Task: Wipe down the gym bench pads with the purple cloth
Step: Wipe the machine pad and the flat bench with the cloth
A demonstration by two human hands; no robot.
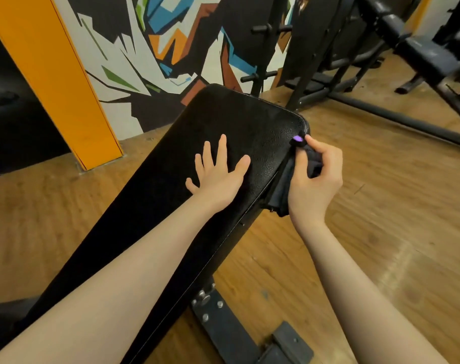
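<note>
A long black padded gym bench pad (250, 122) runs from the lower left up to the centre of the view. My left hand (218, 172) lies flat on its top surface, fingers spread and straight. My right hand (315, 177) grips the purple cloth (285, 185) and holds it against the pad's right side edge near the far corner. The cloth looks dark in the shade, with a bright purple tip (298, 138) showing above my thumb. Most of the cloth hangs below my fingers along the pad's edge.
The bench's metal frame and bolted bracket (223, 319) sit below the pad on a wooden floor (381, 219). An orange pillar (61, 82) and a painted wall stand to the left. Black gym machine frames (381, 74) fill the far right.
</note>
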